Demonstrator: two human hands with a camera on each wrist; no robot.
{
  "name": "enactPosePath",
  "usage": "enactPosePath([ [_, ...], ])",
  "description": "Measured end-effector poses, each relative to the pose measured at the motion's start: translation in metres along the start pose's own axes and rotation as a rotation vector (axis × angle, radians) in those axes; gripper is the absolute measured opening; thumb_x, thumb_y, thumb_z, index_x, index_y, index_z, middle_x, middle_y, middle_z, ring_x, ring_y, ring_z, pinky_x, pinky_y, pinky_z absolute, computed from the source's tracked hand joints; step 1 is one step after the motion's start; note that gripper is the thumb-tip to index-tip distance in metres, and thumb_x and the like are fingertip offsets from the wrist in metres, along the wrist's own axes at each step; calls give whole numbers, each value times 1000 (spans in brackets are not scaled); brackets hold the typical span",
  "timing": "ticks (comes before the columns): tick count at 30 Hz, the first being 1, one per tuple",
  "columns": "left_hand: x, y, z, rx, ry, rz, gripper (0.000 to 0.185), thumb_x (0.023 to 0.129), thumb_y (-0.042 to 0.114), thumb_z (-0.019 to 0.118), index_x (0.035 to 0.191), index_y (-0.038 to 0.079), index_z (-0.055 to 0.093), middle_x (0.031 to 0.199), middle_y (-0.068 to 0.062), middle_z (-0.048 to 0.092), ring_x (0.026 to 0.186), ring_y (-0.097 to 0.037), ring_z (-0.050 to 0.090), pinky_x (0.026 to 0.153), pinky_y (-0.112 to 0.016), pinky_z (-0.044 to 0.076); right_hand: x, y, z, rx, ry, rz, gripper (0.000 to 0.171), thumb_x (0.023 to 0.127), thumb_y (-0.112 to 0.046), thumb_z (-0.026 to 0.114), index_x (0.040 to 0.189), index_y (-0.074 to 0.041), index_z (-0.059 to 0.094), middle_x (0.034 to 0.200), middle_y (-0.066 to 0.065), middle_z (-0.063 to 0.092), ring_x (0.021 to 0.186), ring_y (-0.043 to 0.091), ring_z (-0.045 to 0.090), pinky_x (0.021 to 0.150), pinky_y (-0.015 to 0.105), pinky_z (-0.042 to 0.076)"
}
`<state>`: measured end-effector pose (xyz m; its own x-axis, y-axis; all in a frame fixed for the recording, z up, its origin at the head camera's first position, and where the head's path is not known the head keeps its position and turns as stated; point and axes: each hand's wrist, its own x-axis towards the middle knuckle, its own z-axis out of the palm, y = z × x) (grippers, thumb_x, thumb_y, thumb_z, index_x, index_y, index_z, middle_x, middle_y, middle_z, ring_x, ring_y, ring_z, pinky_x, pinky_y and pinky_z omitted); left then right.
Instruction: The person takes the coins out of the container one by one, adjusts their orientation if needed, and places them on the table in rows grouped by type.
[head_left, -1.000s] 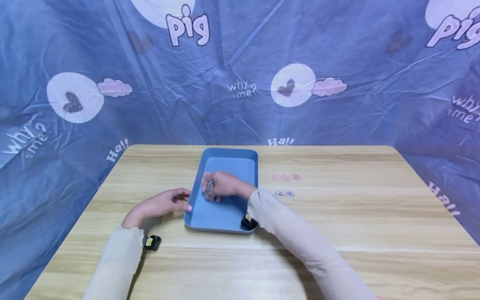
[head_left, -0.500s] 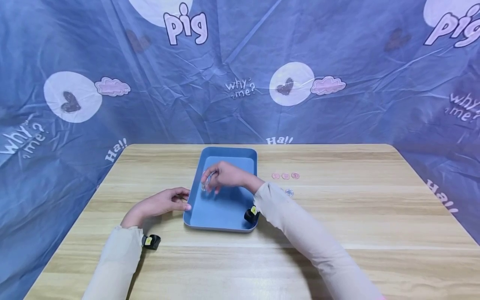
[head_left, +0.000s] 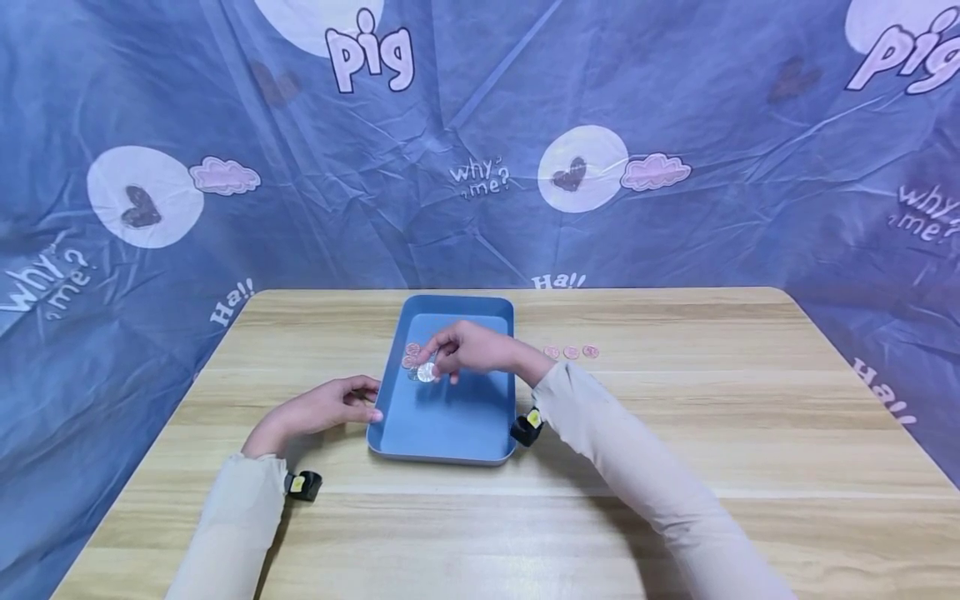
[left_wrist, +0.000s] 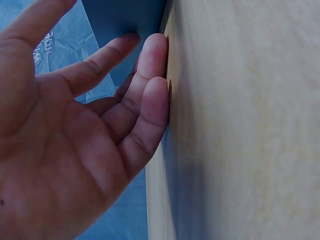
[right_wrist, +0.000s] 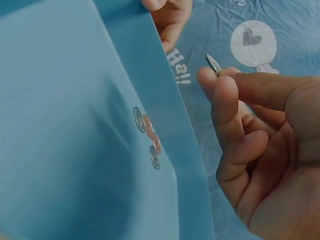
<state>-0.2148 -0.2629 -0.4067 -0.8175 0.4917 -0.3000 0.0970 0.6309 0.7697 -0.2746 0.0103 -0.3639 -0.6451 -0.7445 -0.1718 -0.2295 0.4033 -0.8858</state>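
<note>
Coin held over the tray

The right hand (head_left: 468, 348) pinches a silver coin (head_left: 427, 372) at its fingertips above the tray's (head_left: 450, 425) left side, near four coins (right_wrist: 147, 137) lying by the left wall. The tray's long axis runs from the table's (head_left: 675, 467) near edge to its far edge. The left hand (head_left: 322, 408), fingers relaxed, rests against the tray's near-left corner.

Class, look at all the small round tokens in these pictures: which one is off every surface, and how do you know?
The silvery token pinched in the right hand, above the blue tray. The others lie flat in the tray or on the table.
</note>
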Motion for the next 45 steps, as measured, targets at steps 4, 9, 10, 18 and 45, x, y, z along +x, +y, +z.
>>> enactPosePath([
  [4, 0, 1, 1, 1, 2, -4, 67, 89, 35, 68, 136, -7, 45, 125, -18, 58, 108, -24, 59, 97, -40, 47, -15, 3, -9, -22, 14, 10, 26, 91, 0, 60, 115, -2, 67, 95, 27, 68, 71, 38, 63, 73, 40, 54],
  [9, 0, 1, 1, 6, -4, -13, 68, 89, 35, 68, 137, -6, 44, 127, -18, 57, 109, -24, 58, 98, -40, 46, -35, 10, -24, 7, 45, 44, 27, 91, -2, 60, 117, -5, 67, 95, 26, 68, 68, 38, 62, 56, 27, 43],
  [10, 0, 2, 1, 8, -6, -9, 68, 90, 35, 67, 137, -7, 44, 127, -19, 57, 109, -24, 58, 97, -40, 46, -38, 12, -27, 15, 52, 47, 27, 91, -3, 60, 117, -6, 66, 92, 23, 68, 65, 33, 62, 53, 24, 40],
  [18, 0, 0, 2, 5, -2, -3, 66, 91, 34, 66, 137, -7, 44, 127, -19, 57, 109, -24, 58, 96, -37, 46, -70, 29, -53, 98, 92, 75, 32, 92, -5, 59, 123, 0, 61, 83, 4, 67, 58, 12, 57, 49, 19, 33],
  [45, -1, -1, 1, 2, -1, -3, 63, 91, 32, 66, 136, -6, 46, 125, -17, 58, 107, -23, 58, 95, -38, 46, -165, 110, -85, 97, 276, 317, 35, 88, -7, 62, 120, 7, 58, 88, 7, 69, 57, 8, 56, 48, 18, 36],
])
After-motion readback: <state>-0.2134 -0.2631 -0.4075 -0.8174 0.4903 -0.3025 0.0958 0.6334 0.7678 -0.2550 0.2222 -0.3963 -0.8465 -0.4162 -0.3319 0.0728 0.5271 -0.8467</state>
